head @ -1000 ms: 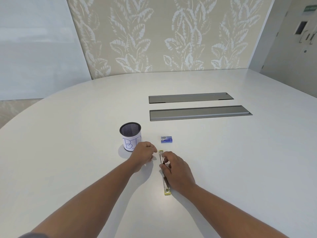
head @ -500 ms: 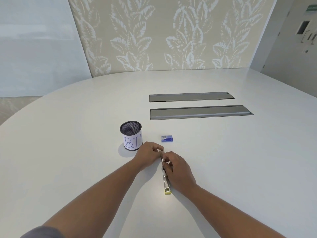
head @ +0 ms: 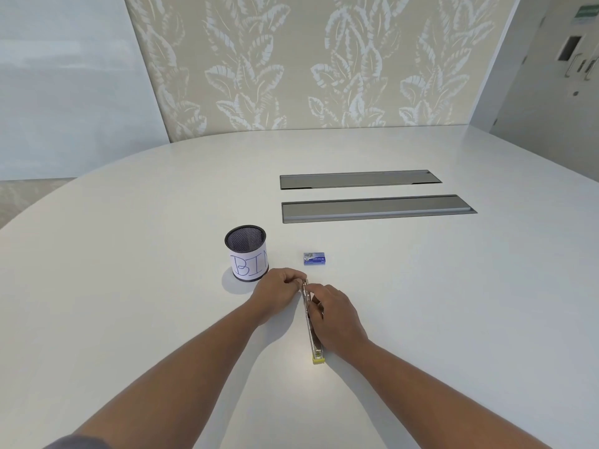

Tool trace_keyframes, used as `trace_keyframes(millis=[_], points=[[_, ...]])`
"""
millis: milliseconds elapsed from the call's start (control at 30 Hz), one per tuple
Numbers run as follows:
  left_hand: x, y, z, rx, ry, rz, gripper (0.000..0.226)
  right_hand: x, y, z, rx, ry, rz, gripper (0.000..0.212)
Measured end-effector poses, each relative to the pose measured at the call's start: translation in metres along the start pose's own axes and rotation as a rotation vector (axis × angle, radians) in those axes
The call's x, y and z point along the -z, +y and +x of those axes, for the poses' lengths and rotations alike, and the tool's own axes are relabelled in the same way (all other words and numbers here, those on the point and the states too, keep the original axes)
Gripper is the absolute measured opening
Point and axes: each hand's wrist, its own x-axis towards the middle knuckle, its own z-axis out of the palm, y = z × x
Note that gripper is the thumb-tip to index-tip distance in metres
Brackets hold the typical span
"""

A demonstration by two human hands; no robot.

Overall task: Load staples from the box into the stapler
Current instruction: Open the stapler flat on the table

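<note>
- The left hand (head: pixel 279 290) has its fingers curled in at the far tip of the stapler (head: pixel 311 322), seemingly pinching it; the right hand (head: pixel 334 314) curls over the middle of the stapler.
- The stapler lies flat on the tabletop (head: pixel 421 303), long and opened out, its yellow end nearest the person.
- It looks like stiff, smooth metal, light, likely to slide; best pinned mid-body while the tip is worked.
- The staple box (head: pixel 313 258) sits untouched just beyond, small, light, probably easily crushed.
- Both forearms reach forward, converging, wrists low.
</note>
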Motion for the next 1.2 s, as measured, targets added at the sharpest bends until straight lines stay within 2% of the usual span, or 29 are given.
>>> trace_keyframes(millis=[467,767,900,1067,1133,1200], points=[[0.005,0.002,-0.003,-0.021,-0.078,0.036,0.030,-0.003,-0.002,0.003,0.000,-0.021,-0.068,0.037],[0.003,0.006,-0.009,0.002,-0.066,0.021,0.031,0.002,-0.002,0.001,-0.033,-0.012,-0.012,0.037],[0.002,0.011,-0.010,0.047,0.001,0.006,0.030,0.003,-0.003,0.000,-0.034,-0.008,-0.006,0.035],[0.012,0.033,-0.010,0.028,-0.143,0.243,0.033,0.004,-0.002,-0.001,-0.032,-0.009,-0.017,0.033],[0.022,0.048,-0.008,0.009,-0.140,0.332,0.033,0.003,-0.002,-0.003,-0.028,-0.010,-0.027,0.031],[0.036,0.064,-0.004,-0.039,-0.070,0.412,0.033,0.002,-0.002,-0.003,-0.020,-0.003,-0.036,0.029]])
